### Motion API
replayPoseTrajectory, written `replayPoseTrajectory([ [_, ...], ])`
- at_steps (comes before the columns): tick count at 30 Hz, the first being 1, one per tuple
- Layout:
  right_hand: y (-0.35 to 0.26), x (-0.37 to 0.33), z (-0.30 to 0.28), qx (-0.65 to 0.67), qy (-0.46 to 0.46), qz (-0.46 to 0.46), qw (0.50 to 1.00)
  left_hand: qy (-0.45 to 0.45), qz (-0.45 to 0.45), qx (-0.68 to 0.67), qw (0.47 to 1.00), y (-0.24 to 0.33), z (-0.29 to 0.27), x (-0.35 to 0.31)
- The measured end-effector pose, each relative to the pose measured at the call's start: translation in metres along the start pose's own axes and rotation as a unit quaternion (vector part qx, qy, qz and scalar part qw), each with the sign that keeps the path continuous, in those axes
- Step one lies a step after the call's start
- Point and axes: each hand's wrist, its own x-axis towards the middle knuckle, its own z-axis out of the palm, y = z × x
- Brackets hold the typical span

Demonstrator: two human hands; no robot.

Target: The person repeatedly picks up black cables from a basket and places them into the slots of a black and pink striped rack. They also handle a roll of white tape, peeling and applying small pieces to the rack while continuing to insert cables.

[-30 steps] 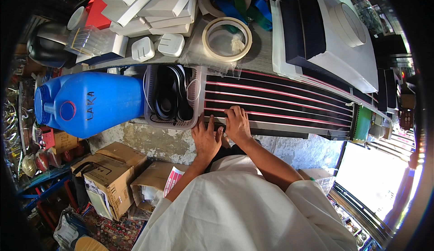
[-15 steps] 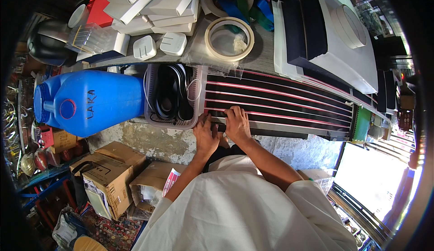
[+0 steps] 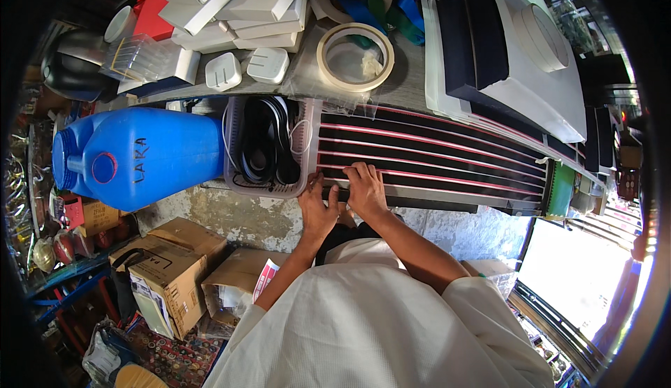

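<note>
Head view, looking down: black strips w/ red & white edges run lengthwise along the worktop, nearly to its near edge. Pers.'s L hand & R hand are close together at the strips' left ends, by that edge, fingers bent down; I can't tell if they pinch a strip or just press. Vs. a sec ago, L fingers look bunched tighter; R hand's abt where it was & strips lie as they did, so prob. just a small finger adj. Left of strips: plastic basket w/ black cables, then blue jerrycan toward worktop's left end. Shelf above far edge: tape roll, white plugs.
</note>
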Motion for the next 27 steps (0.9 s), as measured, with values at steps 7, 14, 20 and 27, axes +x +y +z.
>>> replayPoseTrajectory([
  [7, 0.000, -0.001, 0.003, 0.000, -0.012, 0.008, 1.000, -0.001, -0.009, -0.005, 1.000, 0.000, 0.000, 0.001],
  [14, -0.001, 0.001, 0.003, -0.002, -0.015, 0.006, 1.000, -0.006, -0.001, 0.011, 1.000, -0.001, -0.002, -0.002],
  [20, -0.002, 0.001, 0.003, -0.002, -0.021, 0.011, 1.000, 0.000, 0.018, 0.068, 0.998, 0.000, -0.002, -0.015],
  [27, -0.002, 0.000, 0.003, -0.002, -0.011, 0.008, 1.000, -0.010, 0.042, 0.107, 0.993, -0.010, 0.001, -0.018],
])
